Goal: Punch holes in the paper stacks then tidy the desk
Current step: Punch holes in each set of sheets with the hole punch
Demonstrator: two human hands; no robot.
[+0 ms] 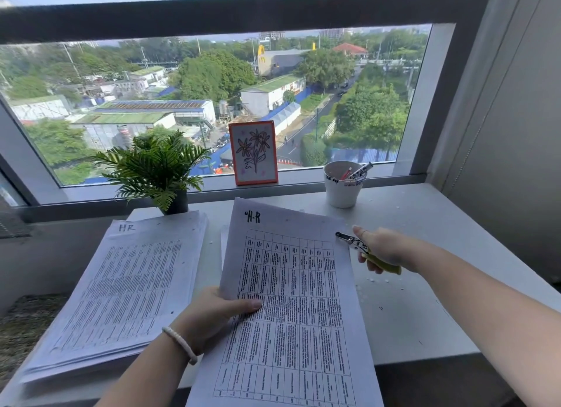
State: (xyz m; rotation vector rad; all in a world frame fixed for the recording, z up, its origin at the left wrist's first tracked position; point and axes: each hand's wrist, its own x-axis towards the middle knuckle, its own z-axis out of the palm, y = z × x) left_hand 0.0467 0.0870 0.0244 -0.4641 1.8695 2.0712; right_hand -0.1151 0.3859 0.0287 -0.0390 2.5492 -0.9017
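While my left grip [212, 312] pinched the printed paper stack [291, 300] at its left edge, lifted near the surface's [425, 224] front edge, my right grip [385, 250] curled around the yellow-handled hole punch [365, 251] just beside the stack's right edge.

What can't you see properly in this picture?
- Table text on the held papers: too small, head view.
- Bottom of the papers: cut off by the frame edge.
- Punch handles: mostly hidden in the right hand.
- Left hand fingers: under the papers.
- Cup contents: only tips show.
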